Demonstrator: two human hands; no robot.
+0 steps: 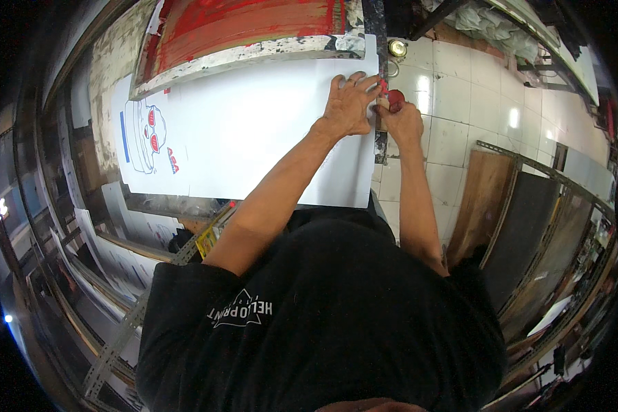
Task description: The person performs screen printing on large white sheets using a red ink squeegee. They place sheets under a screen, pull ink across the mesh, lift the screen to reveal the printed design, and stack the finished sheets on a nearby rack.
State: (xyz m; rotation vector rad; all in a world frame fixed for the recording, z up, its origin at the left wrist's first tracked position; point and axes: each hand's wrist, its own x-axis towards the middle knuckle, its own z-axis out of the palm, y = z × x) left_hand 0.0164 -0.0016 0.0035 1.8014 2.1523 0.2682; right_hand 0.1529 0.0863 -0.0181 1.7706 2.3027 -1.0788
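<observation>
A large white sheet [254, 123] lies on the work table, with a red and blue printed drawing [147, 134] toward its left end. Flat on the sheet near its right edge rests my left hand [349, 106], its fingers stretched and apart, the tips by a red smear at the edge. Just beyond that edge, my right hand [403, 123] is closed around a small rounded red thing [395, 100]; a tan piece shows beside the thumb. Its exact kind is partly hidden by the fingers.
A screen-printing frame [247, 51] smeared with red ink stands over the sheet's far side. A round shiny tin [397, 48] is beyond the table's dark right edge, above white floor tiles [453, 96]. Racks with boards [484, 192] stand to the right, more shelving to the left.
</observation>
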